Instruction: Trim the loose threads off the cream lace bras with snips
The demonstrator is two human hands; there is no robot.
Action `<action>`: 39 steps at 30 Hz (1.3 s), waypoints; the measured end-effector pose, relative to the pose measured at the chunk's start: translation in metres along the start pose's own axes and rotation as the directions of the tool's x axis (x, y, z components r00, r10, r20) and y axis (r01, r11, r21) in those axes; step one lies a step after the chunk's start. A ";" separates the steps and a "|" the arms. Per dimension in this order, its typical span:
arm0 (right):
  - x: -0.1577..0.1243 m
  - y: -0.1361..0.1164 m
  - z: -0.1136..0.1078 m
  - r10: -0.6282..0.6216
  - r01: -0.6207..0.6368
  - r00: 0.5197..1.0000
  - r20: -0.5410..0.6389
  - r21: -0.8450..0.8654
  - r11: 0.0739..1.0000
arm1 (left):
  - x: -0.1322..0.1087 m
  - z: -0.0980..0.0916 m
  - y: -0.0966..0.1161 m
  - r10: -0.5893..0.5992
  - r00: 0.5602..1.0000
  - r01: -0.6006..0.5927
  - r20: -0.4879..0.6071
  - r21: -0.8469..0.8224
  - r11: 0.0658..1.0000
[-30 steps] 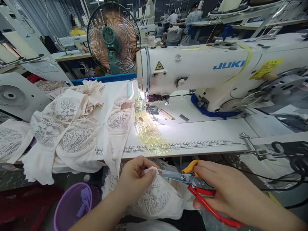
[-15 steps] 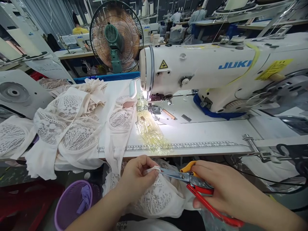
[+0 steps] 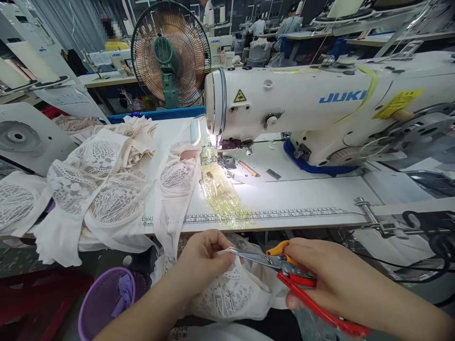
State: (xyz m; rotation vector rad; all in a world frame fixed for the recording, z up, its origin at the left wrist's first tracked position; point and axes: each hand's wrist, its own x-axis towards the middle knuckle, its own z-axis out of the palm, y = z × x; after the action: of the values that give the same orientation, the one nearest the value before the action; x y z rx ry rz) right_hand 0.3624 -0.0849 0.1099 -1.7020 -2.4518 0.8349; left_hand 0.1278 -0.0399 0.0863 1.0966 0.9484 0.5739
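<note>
My left hand (image 3: pixel 204 258) pinches the edge of a white lace bra (image 3: pixel 231 293), which hangs over my lap below the table edge. Around the handles of a pair of scissors (image 3: pixel 256 257), one orange and one red, my right hand (image 3: pixel 320 279) is closed. The blades point left, and their tips meet the fabric edge right at my left thumb and fingertips. Whether the blades have cut anything cannot be made out. Another lace bra (image 3: pixel 177 177) lies on the table and drapes over its front edge, just beyond my left hand.
A white sewing machine (image 3: pixel 295 99) stands on the table (image 3: pixel 302 194), its lamp lit. More lace bras (image 3: pixel 117 199) are heaped at the left. A purple basket (image 3: pixel 103 303) holds purple cloth below. Behind the table stands a fan (image 3: pixel 170 54); people sit farther back.
The scissors' blade tips have moved slightly left along the fabric edge at my left fingertips. The red handle has swung a little outward. Both hands keep their hold.
</note>
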 end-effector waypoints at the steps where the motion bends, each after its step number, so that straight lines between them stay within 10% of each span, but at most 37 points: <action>1: 0.000 0.000 0.000 0.002 -0.002 1.000 0.002 0.010 1.000 | 0.000 0.000 0.000 -0.004 1.000 0.004 0.006 -0.010 1.000; 32: -0.004 0.003 0.017 -0.017 0.013 1.000 -0.025 -0.120 0.993 | 0.000 0.005 0.002 -0.053 0.999 0.053 -0.008 -0.014 0.998; 39: -0.003 0.011 0.019 -0.010 0.021 0.999 -0.046 0.244 0.970 | 0.000 0.003 0.001 -0.008 1.000 0.009 0.023 -0.042 0.999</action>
State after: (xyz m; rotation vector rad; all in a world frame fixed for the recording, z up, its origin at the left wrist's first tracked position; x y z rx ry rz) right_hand 0.3665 -0.0929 0.0897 -1.5941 -2.2221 1.0365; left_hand 0.1307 -0.0410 0.0881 1.0589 0.9172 0.5709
